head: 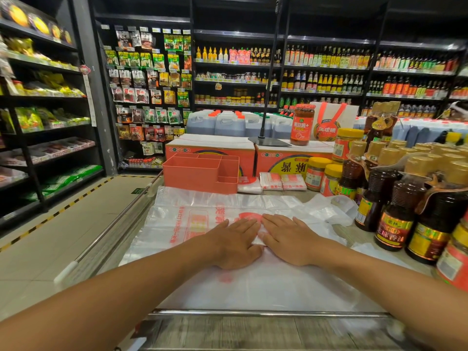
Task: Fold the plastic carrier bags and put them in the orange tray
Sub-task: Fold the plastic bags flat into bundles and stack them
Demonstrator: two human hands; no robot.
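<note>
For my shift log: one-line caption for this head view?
Left hand and right hand press a plastic carrier bag flat, orange tray standing beyond it.

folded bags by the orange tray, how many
3: one folded bag at the right corner of the orange tray, two more side by side just right of it. Others may be hidden behind the tray.

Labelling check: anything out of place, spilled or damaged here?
No spill or damage. Folded bags lie beside the orange tray, not in it; the spread carrier bag is rumpled at its handle end by the sauce bottles.
</note>
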